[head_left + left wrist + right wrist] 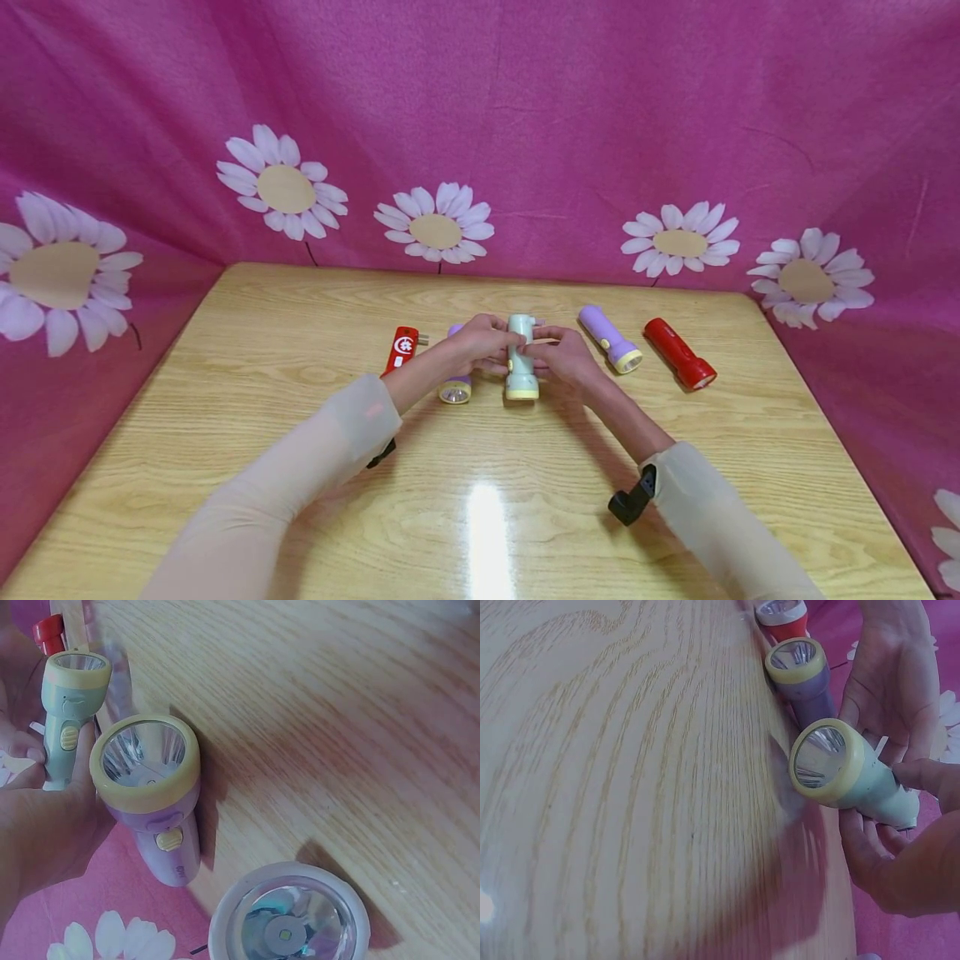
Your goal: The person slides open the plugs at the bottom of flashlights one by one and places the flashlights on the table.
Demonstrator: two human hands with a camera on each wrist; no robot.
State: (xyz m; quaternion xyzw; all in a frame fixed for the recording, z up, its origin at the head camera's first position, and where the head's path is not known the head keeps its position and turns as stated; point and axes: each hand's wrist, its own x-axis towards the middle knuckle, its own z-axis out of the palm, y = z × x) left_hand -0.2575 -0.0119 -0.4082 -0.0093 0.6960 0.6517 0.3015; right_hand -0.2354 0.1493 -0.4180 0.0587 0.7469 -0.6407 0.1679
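Observation:
Near the middle of the table, both hands hold a light green flashlight [521,379] with a yellow rim, lens end toward me. My left hand [480,343] grips its left side, thumb on the body by the yellow switch. From the right, my right hand [566,354] holds it between thumb and fingers. A small pale tab [881,746] sticks out from its side. Just left, partly behind the left hand, lies a purple flashlight [169,859] with a yellow rim. A red flashlight [402,346] with metal prongs at its side is farther left, partly covered by the left forearm.
Right of the hands, a second purple flashlight [603,331] and another red flashlight [678,354] lie at a slant on the wooden table [480,450]. A pink cloth [540,125] with white flowers hangs behind and at the sides.

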